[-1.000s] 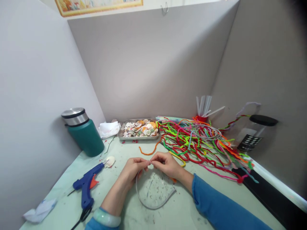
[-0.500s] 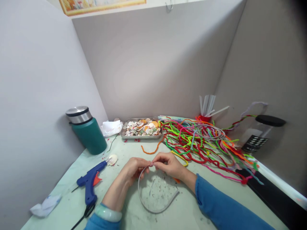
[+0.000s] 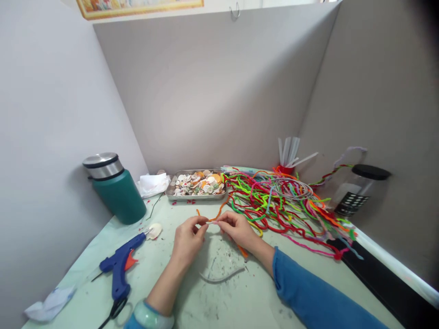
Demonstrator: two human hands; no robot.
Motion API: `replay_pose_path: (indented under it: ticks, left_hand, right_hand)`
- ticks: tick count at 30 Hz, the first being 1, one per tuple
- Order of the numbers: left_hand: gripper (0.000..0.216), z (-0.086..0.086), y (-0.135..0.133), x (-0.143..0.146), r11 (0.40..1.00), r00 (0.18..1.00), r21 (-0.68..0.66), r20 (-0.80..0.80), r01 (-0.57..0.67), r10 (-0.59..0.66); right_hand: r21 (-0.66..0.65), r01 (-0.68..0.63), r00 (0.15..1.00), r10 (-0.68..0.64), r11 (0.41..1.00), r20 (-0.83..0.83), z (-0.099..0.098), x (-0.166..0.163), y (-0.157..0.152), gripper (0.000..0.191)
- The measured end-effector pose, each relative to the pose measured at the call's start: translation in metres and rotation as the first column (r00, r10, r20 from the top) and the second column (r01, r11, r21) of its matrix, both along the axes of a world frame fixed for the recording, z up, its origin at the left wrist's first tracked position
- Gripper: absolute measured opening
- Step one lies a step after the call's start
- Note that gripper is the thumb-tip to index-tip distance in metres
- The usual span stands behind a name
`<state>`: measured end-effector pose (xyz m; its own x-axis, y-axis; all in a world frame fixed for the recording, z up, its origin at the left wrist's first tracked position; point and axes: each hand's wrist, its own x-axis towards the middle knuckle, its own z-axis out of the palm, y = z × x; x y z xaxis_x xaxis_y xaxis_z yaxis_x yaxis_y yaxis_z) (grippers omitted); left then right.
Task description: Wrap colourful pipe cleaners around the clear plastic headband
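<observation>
My left hand (image 3: pixel 190 237) and my right hand (image 3: pixel 238 229) meet over the middle of the table, each pinched shut. Between their fingertips runs a short pale stretch of a thin grey band, with a small pinkish bit by my right fingertips. The band's curved lower part (image 3: pixel 222 278) shows below the hands, its free end pointing right; how it joins the pinched stretch is hard to see. An orange pipe cleaner (image 3: pixel 223 206) lies just behind the fingers. Left of my left hand is a blue glue gun (image 3: pixel 120 262), its nozzle at a pale shell (image 3: pixel 155 231).
Behind the hands stands a metal tray (image 3: pixel 195 197) of shells. A tangle of coloured pipe cleaners (image 3: pixel 267 201) spreads right, near a red cup of white sticks (image 3: pixel 286 168) and a black-lidded jar (image 3: pixel 355 196). A green flask (image 3: pixel 118 196) stands left. Grey panels surround the table.
The grey band has turned between my fingers, so its loop now looks flatter and lower. Both hands have moved slightly up and left in view, and the whole view has shifted a little.
</observation>
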<state>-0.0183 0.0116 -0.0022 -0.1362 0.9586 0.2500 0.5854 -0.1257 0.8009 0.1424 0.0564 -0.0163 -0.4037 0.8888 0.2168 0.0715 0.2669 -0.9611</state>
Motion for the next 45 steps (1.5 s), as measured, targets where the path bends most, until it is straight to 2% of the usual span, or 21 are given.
replay_pose_path:
  ticks: [3,5,11,16,23,31,41,45]
  left_hand:
    - [0.019,0.000,-0.002,0.000,0.982,0.980,0.177,-0.199,0.066,-0.030]
    - [0.022,0.000,-0.003,0.001,0.969,0.964,0.227,-0.265,0.094,-0.031]
    - [0.024,-0.003,-0.004,0.003,0.976,0.924,0.194,-0.382,0.097,-0.015]
    - [0.021,-0.003,-0.006,0.006,0.978,0.877,0.202,-0.477,0.052,0.052]
    - [0.020,-0.004,-0.005,0.006,0.981,0.892,0.187,-0.449,0.047,0.043]
    - [0.022,-0.003,0.001,0.002,0.996,0.934,0.053,-0.352,0.075,-0.052]
    - [0.027,-0.008,0.001,0.000,0.994,0.923,0.049,-0.378,0.100,-0.074]
    - [0.028,-0.009,0.002,-0.002,0.993,0.911,0.009,-0.399,0.116,-0.103]
  right_hand:
    - [0.010,0.010,1.000,-0.010,1.000,-0.008,0.001,0.000,0.000,0.018]
    - [0.006,0.004,1.000,-0.004,1.000,-0.015,0.001,0.000,-0.001,0.020]
    - [0.032,0.003,1.000,-0.003,0.999,0.007,-0.001,0.000,-0.001,0.018]
    - [0.047,0.007,1.000,-0.007,0.999,0.014,-0.005,0.000,-0.001,0.018]
    - [0.071,-0.005,0.999,0.002,0.997,0.036,-0.010,-0.001,-0.001,0.014]
    - [0.118,-0.028,0.997,0.019,0.993,0.077,-0.014,0.000,-0.002,0.011]
    - [0.030,-0.043,0.998,0.042,0.999,0.038,-0.014,0.000,0.000,0.011]
    - [0.015,-0.074,0.996,0.074,0.997,0.041,-0.015,0.001,0.000,0.013]
